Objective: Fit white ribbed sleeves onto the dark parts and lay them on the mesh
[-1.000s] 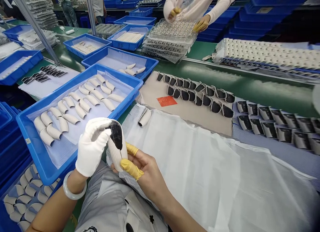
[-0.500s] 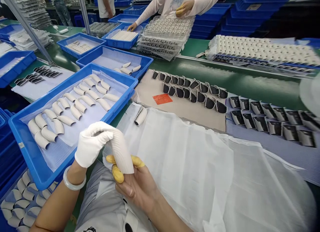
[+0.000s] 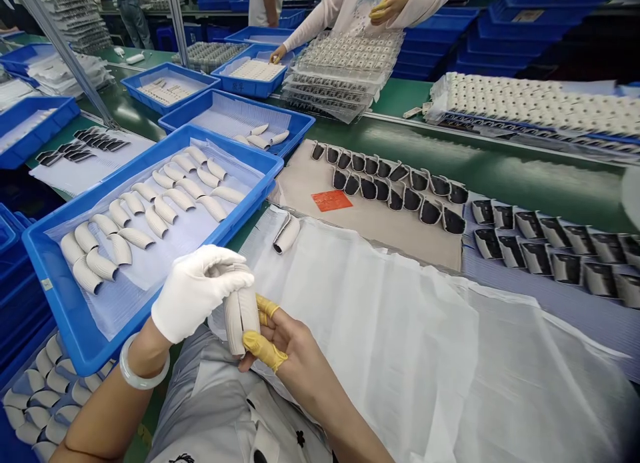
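Both my hands hold a white ribbed curved shell (image 3: 235, 322) above my lap, with its dark inner side hidden. My left hand (image 3: 196, 293), in a white glove and with a pale bangle (image 3: 140, 368) at the wrist, grips its upper end. My right hand (image 3: 283, 343), with yellow finger cots, pinches its lower part from the right. A matching shell (image 3: 287, 234) lies on the white plastic sheet (image 3: 390, 356), just beyond my hands. Many similar shells lie in rows in a blue tray (image 3: 245, 213) to my left.
A tan mat (image 3: 300, 183) with a red tag (image 3: 331, 200) carries rows of dark-and-white pieces. More such pieces lie on a grey-blue sheet (image 3: 540, 270). At the far side, a co-worker's hand (image 3: 390, 6) is above stacked clear trays (image 3: 340, 70).
The shell has turned so its dark inner face no longer shows. My left hand has moved to its upper end, and my right fingers have closed around it. The co-worker's hands have shifted slightly.
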The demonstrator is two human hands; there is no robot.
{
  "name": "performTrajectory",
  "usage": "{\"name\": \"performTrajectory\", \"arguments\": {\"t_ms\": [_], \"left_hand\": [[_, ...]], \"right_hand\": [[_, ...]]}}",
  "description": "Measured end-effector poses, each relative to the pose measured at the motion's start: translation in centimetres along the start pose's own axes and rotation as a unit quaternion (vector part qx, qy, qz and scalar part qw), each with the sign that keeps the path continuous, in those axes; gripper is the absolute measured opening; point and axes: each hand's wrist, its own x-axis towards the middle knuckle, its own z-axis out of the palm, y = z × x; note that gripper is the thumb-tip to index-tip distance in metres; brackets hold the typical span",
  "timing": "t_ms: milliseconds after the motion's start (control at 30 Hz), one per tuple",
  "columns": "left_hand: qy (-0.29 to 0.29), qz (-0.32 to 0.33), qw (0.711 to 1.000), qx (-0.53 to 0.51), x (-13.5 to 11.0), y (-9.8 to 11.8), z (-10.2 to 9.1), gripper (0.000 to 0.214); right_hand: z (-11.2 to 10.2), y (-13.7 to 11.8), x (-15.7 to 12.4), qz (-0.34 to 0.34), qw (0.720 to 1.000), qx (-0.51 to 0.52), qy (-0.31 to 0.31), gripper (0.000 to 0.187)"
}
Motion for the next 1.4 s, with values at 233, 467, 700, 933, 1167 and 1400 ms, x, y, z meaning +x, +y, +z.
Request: {"name": "performTrajectory", "arguments": {"t_ms": [233,467,700,933,1167,1400], "left_hand": [[0.054,0.055,0.995,0.061,0.1,0.3,0.1,0.015],[0.001,-0.056,0.997,-0.046,0.6,0.9,-0.7,0.021],[-0.001,-0.008,1.0,0.025,1.0,1.4,-0.1,0.012],[0.001,0.046,0.998,0.044,0.9,1.7,0.4,0.004],[0.031,0.037,0.99,-0.134,1.6,0.7,0.1,0.005],[-0.006,0.007,0.953,-0.304,1.7,-0.4,0.6,0.014]], "right_hand": [[0.2,-0.3,0.0,0.032,0.999,-0.012,-0.021,0.059],[-0.3,-0.6,-0.1,0.025,0.999,-0.001,-0.024,0.053],[-0.2,-1.2,0.0,0.025,1.0,0.001,-0.013,0.056],[-0.3,-1.7,0.9,0.013,0.999,-0.04,-0.002,0.048],[0.4,-2.0,-1.0,-0.037,0.997,-0.053,-0.032,0.064],[1.3,-2.0,-2.6,-0.151,0.974,-0.169,0.011,0.035]]}}
